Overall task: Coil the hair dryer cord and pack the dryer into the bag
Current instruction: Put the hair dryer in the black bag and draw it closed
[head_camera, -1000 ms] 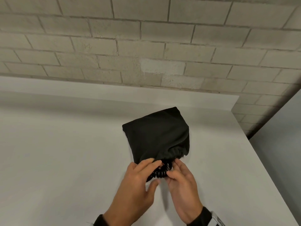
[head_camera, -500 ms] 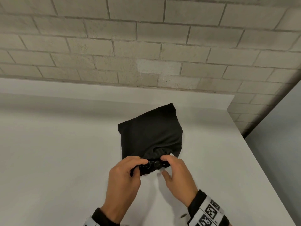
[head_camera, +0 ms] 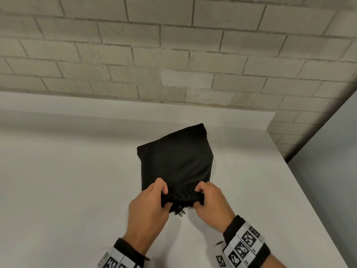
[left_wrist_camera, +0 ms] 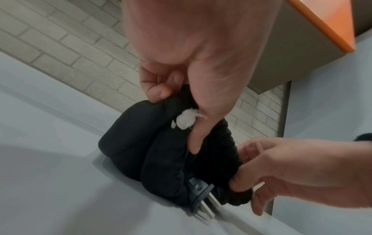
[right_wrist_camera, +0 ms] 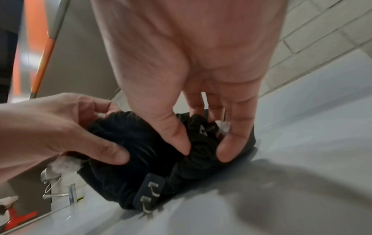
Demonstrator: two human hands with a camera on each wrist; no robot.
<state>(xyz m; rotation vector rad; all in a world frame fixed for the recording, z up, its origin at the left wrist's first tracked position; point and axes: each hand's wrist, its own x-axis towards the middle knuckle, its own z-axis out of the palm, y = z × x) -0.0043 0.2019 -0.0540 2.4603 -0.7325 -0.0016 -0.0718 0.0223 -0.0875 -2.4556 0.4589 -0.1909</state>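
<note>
- From my remote seat: a black drawstring bag lies on a plain white desk, its gathered mouth toward me, its closed end toward a wall of pale painted brick.
- My left hand has its grip closed on the left side of the bunched mouth, thumb and fingers curled into the black cloth.
- My right hand pinches the right side of the same mouth, thumb and fingertips pressed into the gathered fabric.
- A black plug with metal prongs pokes out from under the mouth, between my two hands, resting on the desk; the dryer itself is hidden inside the bag.
- A white tuft, perhaps a drawstring end, shows at the cloth beside my left thumb.
- The desk runs back to a raised white ledge below the brick; a grey panel closes the room at the right.
- The wrist views catch an orange-edged panel above.
- Black bands with square printed markers wrap both wrists.
</note>
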